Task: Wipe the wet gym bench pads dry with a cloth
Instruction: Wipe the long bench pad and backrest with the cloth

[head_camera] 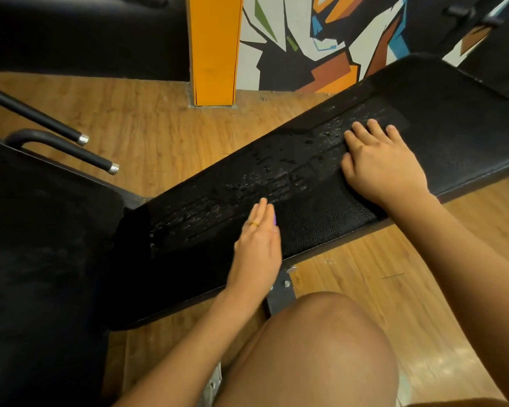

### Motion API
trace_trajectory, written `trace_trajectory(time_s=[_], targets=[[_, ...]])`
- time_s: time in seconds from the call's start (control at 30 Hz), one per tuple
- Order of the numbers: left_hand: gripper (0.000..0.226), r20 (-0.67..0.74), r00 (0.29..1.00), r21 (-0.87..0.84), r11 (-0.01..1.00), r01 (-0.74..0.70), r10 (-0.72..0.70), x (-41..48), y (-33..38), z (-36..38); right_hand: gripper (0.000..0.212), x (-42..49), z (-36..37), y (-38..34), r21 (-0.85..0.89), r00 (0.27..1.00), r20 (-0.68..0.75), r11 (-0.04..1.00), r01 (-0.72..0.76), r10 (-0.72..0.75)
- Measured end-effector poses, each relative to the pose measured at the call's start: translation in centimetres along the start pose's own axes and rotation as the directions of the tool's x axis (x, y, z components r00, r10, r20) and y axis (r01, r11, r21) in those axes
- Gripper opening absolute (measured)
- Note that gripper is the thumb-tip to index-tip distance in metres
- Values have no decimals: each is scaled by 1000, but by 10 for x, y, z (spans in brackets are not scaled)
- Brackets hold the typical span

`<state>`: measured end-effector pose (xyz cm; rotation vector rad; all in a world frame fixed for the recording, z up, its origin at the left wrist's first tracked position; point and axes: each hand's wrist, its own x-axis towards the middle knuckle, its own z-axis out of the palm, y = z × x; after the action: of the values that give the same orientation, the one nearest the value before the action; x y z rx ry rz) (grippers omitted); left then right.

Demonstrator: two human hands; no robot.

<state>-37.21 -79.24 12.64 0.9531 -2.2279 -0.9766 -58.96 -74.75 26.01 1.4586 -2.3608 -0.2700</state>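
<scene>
Wood flooring (159,127) frames the bench pad (321,224), beaded with droplets (262,177) at centre, where the left hand (256,245) at 6 o'clock and right hand (385,163) at 2 o'clock lie flat, fingers straight, no cloth discernible, so bare palms may merely smear water.

A wood-plank floor (147,124) lies below. At its far edge stands an orange pillar (215,48), beside a wall (279,16) painted in angular black, white, orange and blue shapes. Two chrome-tipped black bars (68,149) enter from the left.
</scene>
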Motion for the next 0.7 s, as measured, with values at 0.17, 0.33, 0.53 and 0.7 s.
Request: trace_trajectory(time_s=[0.17,0.33,0.53,0.7], targets=[[53,44,999,122,992,-35,29,-3,-10,-3,69,-1,0,1,0,1000,17,1000,1,-1],[54,8,991,150,980,129,-132,-33,-66,-27,69,-3,-1,-1,10,1000,21,1000,7,-7],[52,8,991,125,983,133,-135,-44,-87,-34,56,-4,-12,-18,45,999,34,999,29,-31],[51,-2,992,35,992,123,-123,-44,-92,-36,58,-24,-13,-86,251,936,48,911,328,-350]])
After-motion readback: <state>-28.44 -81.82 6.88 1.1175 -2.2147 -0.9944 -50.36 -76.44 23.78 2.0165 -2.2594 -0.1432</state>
